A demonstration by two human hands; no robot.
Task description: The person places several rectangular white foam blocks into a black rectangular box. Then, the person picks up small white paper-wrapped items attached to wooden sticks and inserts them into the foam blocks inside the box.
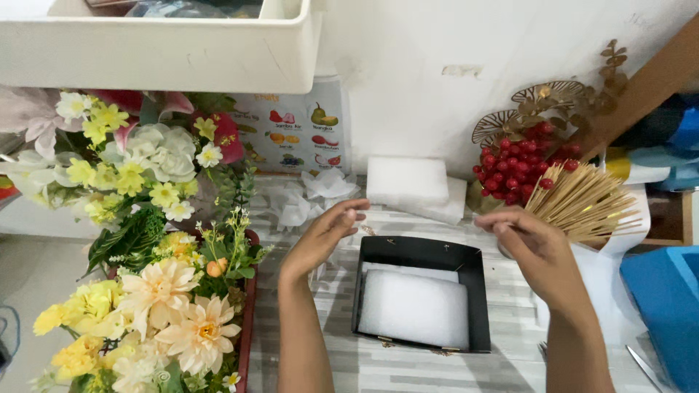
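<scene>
Fingers of both hands, left hand [320,236] and right hand [530,244], are loosely open, holding nothing above the box [419,295]. The right one might knock the sticks [582,200] over.

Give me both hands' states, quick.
Left hand: open, empty, above the black box.
Right hand: cannot tell; fingers curled beside the wooden skewers.

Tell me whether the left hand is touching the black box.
Apart. The head view shows the left hand raised beside the black box, with striped tabletop showing between its fingers and the box's rim.
</scene>
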